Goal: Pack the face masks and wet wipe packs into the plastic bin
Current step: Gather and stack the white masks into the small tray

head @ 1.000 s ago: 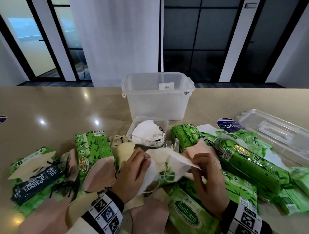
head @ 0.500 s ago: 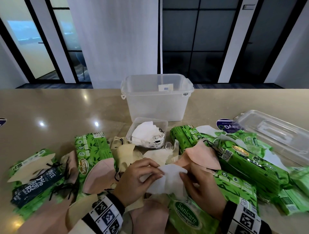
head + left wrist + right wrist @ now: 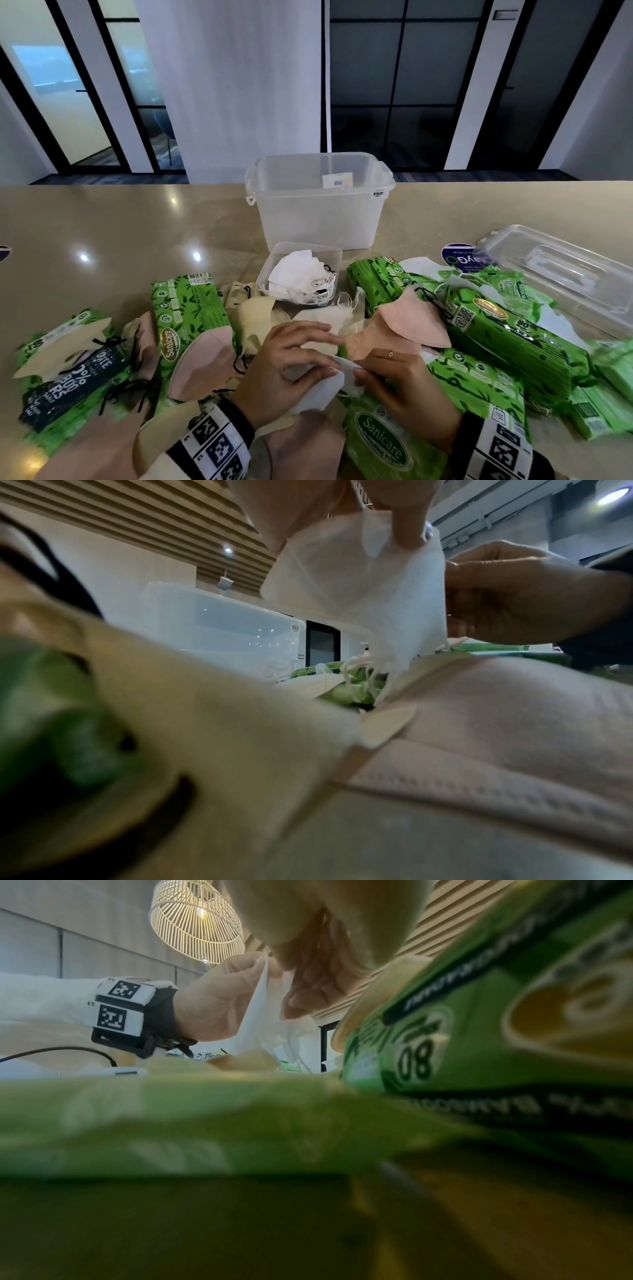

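Both hands on one white mask, low in the pile

Big clear plastic bin (image 3: 318, 219) sits at 12 o'clock near the table's far edge, bare tabletop (image 3: 102, 233) open toward 10. Green wipe packs (image 3: 507, 346) crowd 3 o'clock, right up against a clear lid (image 3: 565, 274). Left hand (image 3: 284, 373) and right hand (image 3: 404, 387) each pinch the white mask (image 3: 325, 387) by an edge, at 6.

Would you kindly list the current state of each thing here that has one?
Large plastic bin: open, upright, seemingly empty.
Bin lid: off, lying on the table at the right.
Small clear tub: open, holding white masks.
White mask: folded, pinched between both hands.
Left hand: gripping the mask.
Right hand: gripping the mask.
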Motion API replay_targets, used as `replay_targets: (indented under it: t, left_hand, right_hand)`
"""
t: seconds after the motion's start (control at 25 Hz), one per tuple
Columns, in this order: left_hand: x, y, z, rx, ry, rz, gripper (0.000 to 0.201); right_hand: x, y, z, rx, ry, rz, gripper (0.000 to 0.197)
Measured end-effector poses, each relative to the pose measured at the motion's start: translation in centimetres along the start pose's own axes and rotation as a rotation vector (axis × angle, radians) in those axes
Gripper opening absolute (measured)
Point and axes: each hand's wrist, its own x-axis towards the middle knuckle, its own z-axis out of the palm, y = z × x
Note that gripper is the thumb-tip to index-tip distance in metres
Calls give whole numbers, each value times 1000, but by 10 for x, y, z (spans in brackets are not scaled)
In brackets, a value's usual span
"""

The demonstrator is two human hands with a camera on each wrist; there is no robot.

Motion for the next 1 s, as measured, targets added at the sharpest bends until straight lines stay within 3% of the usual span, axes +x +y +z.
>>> replay_targets:
  t: [0.2, 0.36, 0.56, 0.8, 1.0]
  left_hand:
    - [0, -1, 2, -63, 100, -48, 9]
    - [3, 1, -1, -86, 177, -86, 12]
    - [1, 0, -1, -81, 228, -99, 15]
    - [0, -3, -3, -67, 303, -146, 15]
    - [1, -2, -3, -128, 245, -101, 13]
  right_hand:
    - [0, -6, -3, 89, 61, 43, 16]
    - [0, -8, -3, -39, -3, -84, 13]
    - [0, -9, -3, -40, -108, -122, 30]
    - [0, -10, -4, -4, -147, -19, 57]
    - [-1, -7, -2, -72, -257, -27, 64]
